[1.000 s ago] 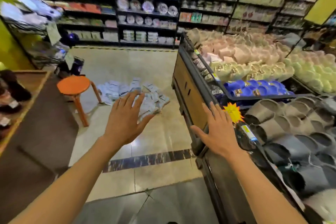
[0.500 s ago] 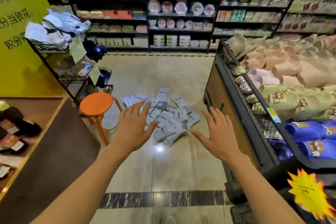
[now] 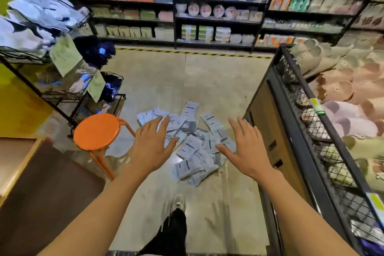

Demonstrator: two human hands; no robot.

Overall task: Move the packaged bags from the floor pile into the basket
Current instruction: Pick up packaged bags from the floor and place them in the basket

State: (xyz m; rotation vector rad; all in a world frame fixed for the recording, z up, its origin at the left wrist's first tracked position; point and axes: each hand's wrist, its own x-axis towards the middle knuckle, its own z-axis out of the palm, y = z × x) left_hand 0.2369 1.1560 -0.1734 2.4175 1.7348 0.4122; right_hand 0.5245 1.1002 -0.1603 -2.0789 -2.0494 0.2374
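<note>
A pile of several flat white packaged bags (image 3: 192,145) lies spread on the floor tiles ahead of me. My left hand (image 3: 151,147) is stretched out in the air over the pile's left side, fingers straight and spread, holding nothing. My right hand (image 3: 246,149) is held out the same way over the pile's right side, also empty. A black wire basket (image 3: 113,91) sits low on the rack at the left, behind the stool, with dark items in it.
An orange round stool (image 3: 96,131) stands just left of the pile. A black wire rack (image 3: 43,52) with white packets fills the left. A slipper display bin (image 3: 299,122) borders the right. A wooden counter (image 3: 25,162) sits lower left. My foot (image 3: 178,203) steps forward.
I have walked closer to the pile and the view has swung left. My right hand has left the display bin's edge; both hands now reach out over the bags.
</note>
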